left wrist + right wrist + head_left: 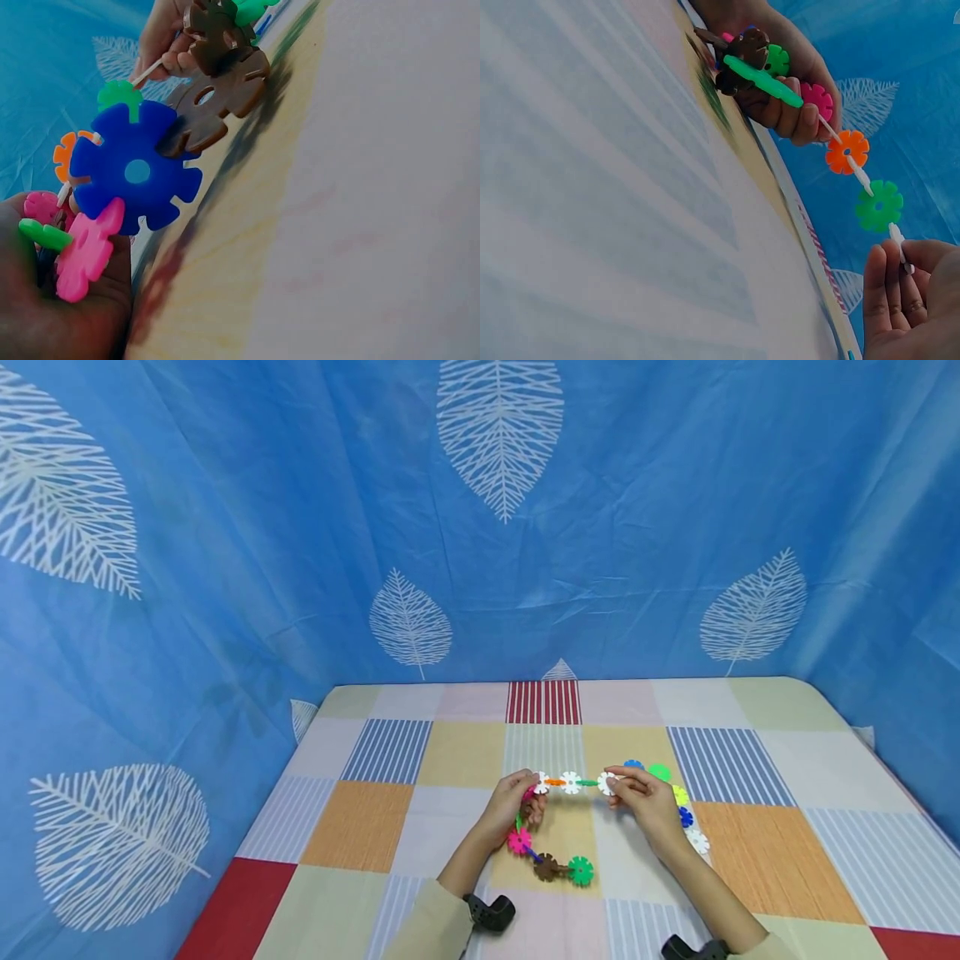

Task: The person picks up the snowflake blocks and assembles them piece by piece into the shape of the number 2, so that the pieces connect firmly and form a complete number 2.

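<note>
A chain of interlocking plastic flower discs hangs between the two hands. My left hand (501, 817) grips it near a white disc (542, 783) and a pink disc, its fingers curled round. From there an orange disc (555, 782), a white disc (571, 782) and a green disc (588, 783) run straight across to the right. My right hand (651, 810) pinches the white end disc (605, 783) between thumb and fingers. Below the left hand the chain bends through a pink disc (519, 841), a blue disc (101, 161) and brown discs (546, 867) to a green disc (581, 871).
To the right of the right hand lies a curved row of discs: light blue (633, 764), green (659, 772), yellow (680, 795), dark blue (686, 817) and white (698, 841). A patchwork cloth (772, 860) covers the table. Blue leaf-patterned curtains (600, 527) surround its back and sides.
</note>
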A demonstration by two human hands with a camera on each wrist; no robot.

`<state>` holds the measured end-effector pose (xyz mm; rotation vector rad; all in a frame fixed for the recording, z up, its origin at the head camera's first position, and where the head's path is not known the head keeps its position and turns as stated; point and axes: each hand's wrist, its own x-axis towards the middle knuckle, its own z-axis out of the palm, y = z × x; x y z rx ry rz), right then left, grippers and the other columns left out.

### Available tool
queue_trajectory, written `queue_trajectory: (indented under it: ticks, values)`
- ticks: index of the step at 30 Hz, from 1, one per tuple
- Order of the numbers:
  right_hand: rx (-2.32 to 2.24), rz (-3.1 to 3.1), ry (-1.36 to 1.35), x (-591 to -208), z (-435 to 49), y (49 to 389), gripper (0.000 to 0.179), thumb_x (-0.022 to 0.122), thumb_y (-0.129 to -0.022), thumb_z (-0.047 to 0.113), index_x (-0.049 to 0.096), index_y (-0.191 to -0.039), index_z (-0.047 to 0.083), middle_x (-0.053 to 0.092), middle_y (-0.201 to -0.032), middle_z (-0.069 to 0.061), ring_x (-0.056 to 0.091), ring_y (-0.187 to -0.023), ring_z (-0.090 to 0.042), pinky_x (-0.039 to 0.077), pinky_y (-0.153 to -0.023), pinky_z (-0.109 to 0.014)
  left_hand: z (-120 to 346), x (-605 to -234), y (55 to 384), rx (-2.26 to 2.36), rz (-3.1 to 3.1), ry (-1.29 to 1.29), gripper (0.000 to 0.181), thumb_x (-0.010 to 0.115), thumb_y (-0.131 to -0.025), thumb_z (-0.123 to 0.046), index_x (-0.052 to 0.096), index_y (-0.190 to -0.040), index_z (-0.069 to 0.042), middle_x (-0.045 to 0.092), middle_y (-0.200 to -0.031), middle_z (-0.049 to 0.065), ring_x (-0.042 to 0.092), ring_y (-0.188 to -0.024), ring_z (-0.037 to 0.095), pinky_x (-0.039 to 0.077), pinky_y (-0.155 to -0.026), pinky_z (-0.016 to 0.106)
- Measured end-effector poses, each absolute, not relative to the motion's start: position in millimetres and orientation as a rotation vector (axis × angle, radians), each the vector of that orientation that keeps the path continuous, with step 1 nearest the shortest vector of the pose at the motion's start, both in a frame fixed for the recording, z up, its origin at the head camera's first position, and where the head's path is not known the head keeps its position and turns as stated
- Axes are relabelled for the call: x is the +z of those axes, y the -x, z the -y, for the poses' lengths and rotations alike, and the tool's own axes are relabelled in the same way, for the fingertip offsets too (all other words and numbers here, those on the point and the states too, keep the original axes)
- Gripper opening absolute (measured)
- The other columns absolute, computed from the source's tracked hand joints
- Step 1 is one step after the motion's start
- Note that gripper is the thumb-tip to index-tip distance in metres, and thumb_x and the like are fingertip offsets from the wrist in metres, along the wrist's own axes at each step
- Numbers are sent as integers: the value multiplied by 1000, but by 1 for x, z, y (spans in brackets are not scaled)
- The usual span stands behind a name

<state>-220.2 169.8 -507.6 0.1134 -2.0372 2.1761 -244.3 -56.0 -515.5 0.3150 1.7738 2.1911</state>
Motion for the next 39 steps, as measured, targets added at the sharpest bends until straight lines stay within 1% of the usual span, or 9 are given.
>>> queue_trajectory:
  ticks: [8, 16, 21, 39]
  values:
    - [2153, 2069, -91, -508, -171, 219, 33, 65, -86, 10, 58, -109, -12, 64, -71, -4, 63, -61, -19, 55, -60, -30, 56, -516, 245, 2177, -1755, -327, 27, 44, -98, -21, 47, -76, -6, 55, -63, 2, 50, -46, 8, 45, -44, 20]
    - [2181, 2059, -84, -510, -172, 219, 33, 65, -86, 9, 57, -110, -13, 64, -71, -3, 62, -60, -17, 54, -58, -29, 58, -499, 237, 2150, -1765, -378, 27, 37, -100, -12, 44, -76, -4, 53, -63, 3, 50, -46, 8, 45, -45, 20]
    - [2206, 2041, -73, -511, -172, 219, 32, 65, -86, 7, 57, -109, -13, 65, -72, -2, 61, -59, -15, 54, -58, -28, 57, -490, 233, 2142, -1771, -382, 27, 37, -100, -12, 45, -76, -3, 53, -64, 3, 49, -47, 8, 44, -46, 20]
    - [2232, 2007, -95, -512, -171, 220, 34, 64, -87, 7, 54, -110, -16, 64, -71, -3, 62, -60, -15, 54, -59, -28, 58, -492, 233, 2136, -1768, -370, 27, 39, -99, -12, 46, -76, 0, 53, -63, 4, 48, -46, 8, 44, -45, 19]
